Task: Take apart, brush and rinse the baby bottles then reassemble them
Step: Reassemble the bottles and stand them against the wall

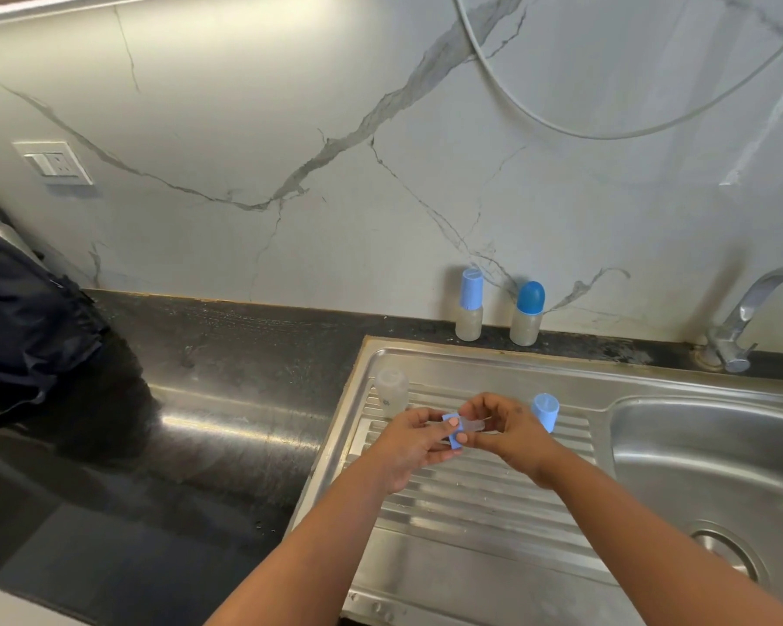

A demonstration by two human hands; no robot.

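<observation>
The two hands are close together over the ribbed part of the sink (471, 499). The left hand (414, 440) pinches a little blue ring (452, 427). The right hand (509, 429) has its fingers curled round a clear teat (473, 426) that sticks out of the ring. It looks like the teat is being pulled out of the ring.

To do this well, hold the ring still and tug the teat gently, near its wide end. The teat is soft, so a hard pull at the tip could stretch or tear it. Keep both bits over the sink, so nothing falls on the floor.

The ring is light blue and partly hidden by fingers. The teat is see-through and hard to make out.

An open, cloudy bottle (392, 390) stands on the sink's ribs, just to the left of the hands. A blue cap (545, 411) sits just right of them. Two more bottles (469, 307) with blue caps on wait on the worktop (245, 336) by the wall. They look not yet taken apart.
</observation>
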